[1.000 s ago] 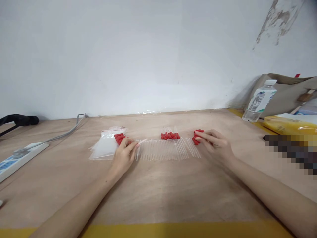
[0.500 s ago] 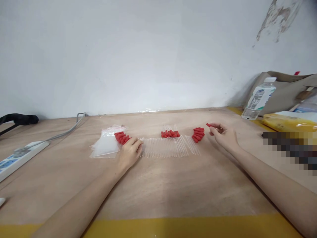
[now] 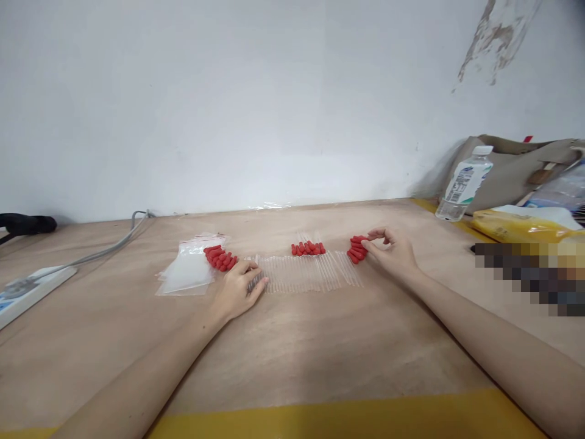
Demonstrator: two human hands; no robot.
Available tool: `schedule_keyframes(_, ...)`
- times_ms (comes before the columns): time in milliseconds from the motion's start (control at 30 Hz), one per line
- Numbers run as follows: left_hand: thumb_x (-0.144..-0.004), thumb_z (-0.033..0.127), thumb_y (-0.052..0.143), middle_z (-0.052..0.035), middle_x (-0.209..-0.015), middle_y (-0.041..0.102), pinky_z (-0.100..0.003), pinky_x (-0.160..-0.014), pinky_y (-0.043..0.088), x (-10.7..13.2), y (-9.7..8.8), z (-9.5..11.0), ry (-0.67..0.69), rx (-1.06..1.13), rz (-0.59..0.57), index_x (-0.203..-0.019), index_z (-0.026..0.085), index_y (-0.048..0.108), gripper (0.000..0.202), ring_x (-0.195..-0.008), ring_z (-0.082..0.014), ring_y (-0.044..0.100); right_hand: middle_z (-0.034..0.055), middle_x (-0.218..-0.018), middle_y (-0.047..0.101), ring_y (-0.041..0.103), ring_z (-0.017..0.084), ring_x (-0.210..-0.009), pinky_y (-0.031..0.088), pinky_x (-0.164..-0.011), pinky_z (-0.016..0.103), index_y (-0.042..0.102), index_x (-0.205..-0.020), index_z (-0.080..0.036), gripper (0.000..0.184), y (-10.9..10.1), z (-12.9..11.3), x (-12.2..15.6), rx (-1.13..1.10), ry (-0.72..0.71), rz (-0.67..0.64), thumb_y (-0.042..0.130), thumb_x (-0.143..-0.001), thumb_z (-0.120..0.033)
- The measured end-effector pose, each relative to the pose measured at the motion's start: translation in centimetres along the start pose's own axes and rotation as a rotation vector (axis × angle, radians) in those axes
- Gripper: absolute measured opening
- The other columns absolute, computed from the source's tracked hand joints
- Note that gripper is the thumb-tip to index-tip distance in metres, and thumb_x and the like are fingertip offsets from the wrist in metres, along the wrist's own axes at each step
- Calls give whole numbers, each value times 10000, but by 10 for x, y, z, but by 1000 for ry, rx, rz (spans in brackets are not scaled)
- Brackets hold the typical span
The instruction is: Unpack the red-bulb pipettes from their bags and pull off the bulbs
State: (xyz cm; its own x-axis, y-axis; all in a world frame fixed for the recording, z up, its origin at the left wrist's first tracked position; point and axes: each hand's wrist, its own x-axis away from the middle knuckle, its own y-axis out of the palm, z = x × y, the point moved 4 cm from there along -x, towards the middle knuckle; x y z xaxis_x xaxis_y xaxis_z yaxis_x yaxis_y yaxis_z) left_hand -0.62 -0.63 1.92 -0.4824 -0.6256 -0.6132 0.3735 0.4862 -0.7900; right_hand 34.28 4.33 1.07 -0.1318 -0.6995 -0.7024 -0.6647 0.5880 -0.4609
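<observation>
My left hand (image 3: 240,288) rests on the left end of a row of thin clear tubes (image 3: 297,273), its thumb apart from its fingers. Just behind it, a heap of red rubber bulbs (image 3: 220,258) lies partly over a stack of clear zip bags (image 3: 187,268). My right hand (image 3: 393,251) is at the right-hand pile of red rubber bulbs (image 3: 357,250), thumb and forefinger closed around the end of a bulb at the pile's upper edge. A third group of red bulbs (image 3: 308,248) sits at the far ends of some tubes.
A water bottle (image 3: 465,183) stands at the back right before a grey-beige bag (image 3: 507,164). Yellow packaging (image 3: 521,225) lies beside it. On the left are a white power strip (image 3: 41,292), its grey cable (image 3: 103,250) and a black object (image 3: 27,224). A wall closes off the back.
My right hand has moved left with a red bulb to the right-hand pile. My left hand's fingers have spread over the tubes. The view has shifted slightly.
</observation>
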Motion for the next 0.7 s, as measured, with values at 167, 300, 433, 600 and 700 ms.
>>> schedule_keyframes(167,-821,308,495,-82,-948,577,-375,-776,474,1,-6,2,7,-22,38,-896,179,651,216,-863,-206,518,32,-808,656,539,187,-733,404,-653,319,601,-817,-206,175,1,-9,5,33,-66,-77,579,-704,-337)
schedule_keyframes(300,-811,306,515,-89,-1022,559,-430,-845,445,1,-10,4,-12,-40,60,-915,194,660,211,-977,-241,484,24,-818,659,529,196,-738,409,-660,333,608,-789,-215,177,-1,-11,6,69,-59,-99,605,-687,-359)
schedule_keyframes(433,-818,312,502,-88,-1053,554,-452,-887,426,2,-9,2,-27,-30,43,-938,202,656,224,-1018,-243,482,23,-830,664,529,195,-729,411,-648,329,624,-791,-220,175,-4,-9,6,77,-39,-85,595,-698,-365)
schedule_keyframes(600,-823,357,488,-85,-1148,545,-478,-939,396,4,-4,-3,-21,-20,-16,-1031,213,623,286,-1133,-265,445,30,-783,665,547,191,-711,413,-631,322,640,-751,-204,176,-5,-2,4,53,-37,-47,563,-722,-360)
schedule_keyframes(700,-837,364,465,-82,-1179,539,-482,-944,395,4,-3,-5,-25,-6,-50,-1076,221,601,310,-1179,-270,413,34,-742,650,540,187,-697,406,-649,327,646,-715,-202,188,-5,-5,5,102,-80,-19,557,-732,-366)
